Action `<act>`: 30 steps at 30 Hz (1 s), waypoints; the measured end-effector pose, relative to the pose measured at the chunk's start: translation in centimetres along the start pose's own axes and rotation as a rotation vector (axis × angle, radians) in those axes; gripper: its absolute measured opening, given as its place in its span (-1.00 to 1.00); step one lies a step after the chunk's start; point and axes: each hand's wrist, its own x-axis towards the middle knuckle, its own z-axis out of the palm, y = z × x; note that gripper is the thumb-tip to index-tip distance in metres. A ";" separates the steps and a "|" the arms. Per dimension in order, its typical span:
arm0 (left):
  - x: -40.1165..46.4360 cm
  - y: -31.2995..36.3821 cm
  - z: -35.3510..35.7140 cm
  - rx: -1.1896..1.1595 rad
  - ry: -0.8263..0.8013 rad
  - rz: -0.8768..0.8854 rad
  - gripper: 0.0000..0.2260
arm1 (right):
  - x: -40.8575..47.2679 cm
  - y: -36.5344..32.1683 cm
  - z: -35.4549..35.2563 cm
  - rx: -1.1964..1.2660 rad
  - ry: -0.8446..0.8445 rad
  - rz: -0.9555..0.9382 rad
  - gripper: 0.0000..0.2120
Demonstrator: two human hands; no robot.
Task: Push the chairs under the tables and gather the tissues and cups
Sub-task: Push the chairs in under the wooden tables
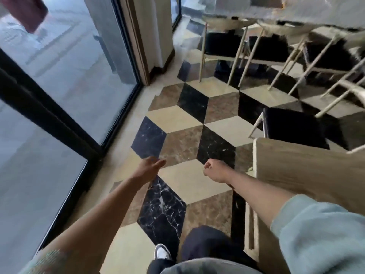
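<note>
Both arms reach forward over the patterned floor. My left hand [151, 167] hangs in the air with fingers loosely extended, holding nothing. My right hand [214, 169] is curled into a loose fist and holds nothing. A light wooden table [308, 165] stands just right of my right forearm. A chair with a black seat [294, 127] and pale legs stands beyond that table's far edge. More pale-legged chairs with black seats [223, 44] [264, 46] sit tucked under a marble-topped table [316, 12] at the upper right. No tissues or cups are visible.
A glass wall with black frames [59, 119] runs along the left. A pillar [156, 36] stands at the top centre. The cube-patterned marble floor [189, 119] stretches ahead between the glass and the tables. My shoe [162, 252] shows at the bottom.
</note>
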 end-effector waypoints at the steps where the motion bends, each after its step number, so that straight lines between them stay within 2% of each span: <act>1: 2.5 1.9 -0.5 0.025 -0.029 0.009 -0.76 | 0.9 -0.5 -1.1 0.034 0.019 0.021 -0.80; 3: 8.6 6.3 -0.7 0.100 -0.106 0.059 -0.73 | 4.0 -0.6 -4.1 0.110 0.086 0.077 -0.79; 4: 9.5 7.1 -0.6 0.096 -0.131 0.077 -0.75 | 4.3 -0.9 -4.3 0.131 0.102 0.086 -0.78; 6: 17.0 12.3 0.8 0.146 -0.231 0.158 -0.79 | 8.9 0.3 -8.1 0.216 0.188 0.173 -0.75; 8: 20.4 14.6 1.8 0.170 -0.262 0.180 -0.82 | 10.7 0.9 -9.8 0.237 0.176 0.196 -0.71; 9: 24.9 17.3 3.3 0.193 -0.297 0.201 -0.81 | 14.0 2.4 -12.2 0.248 0.193 0.232 -0.70; 11: 29.9 20.6 4.9 0.209 -0.331 0.207 -0.80 | 17.9 4.4 -15.6 0.296 0.227 0.276 -0.69; 14: 37.2 27.1 6.8 0.220 -0.369 0.185 -0.83 | 24.2 7.3 -22.0 0.422 0.272 0.334 -0.79; 18: 45.1 34.3 9.0 0.346 -0.483 0.156 -0.79 | 27.1 9.2 -28.4 0.491 0.339 0.411 -0.85; 22: 56.2 46.0 15.3 0.370 -0.595 0.188 -0.62 | 33.2 15.1 -38.4 0.570 0.426 0.500 -0.89; 25: 60.5 49.9 19.4 0.415 -0.655 0.248 -0.68 | 35.4 17.2 -42.6 0.607 0.447 0.531 -0.85; 28: 65.6 55.3 22.9 0.477 -0.723 0.336 -0.84 | 39.1 19.3 -47.6 0.671 0.483 0.625 -0.67; 30: 72.1 62.0 27.1 0.542 -0.810 0.427 -0.73 | 43.5 22.4 -52.4 0.739 0.537 0.719 -0.70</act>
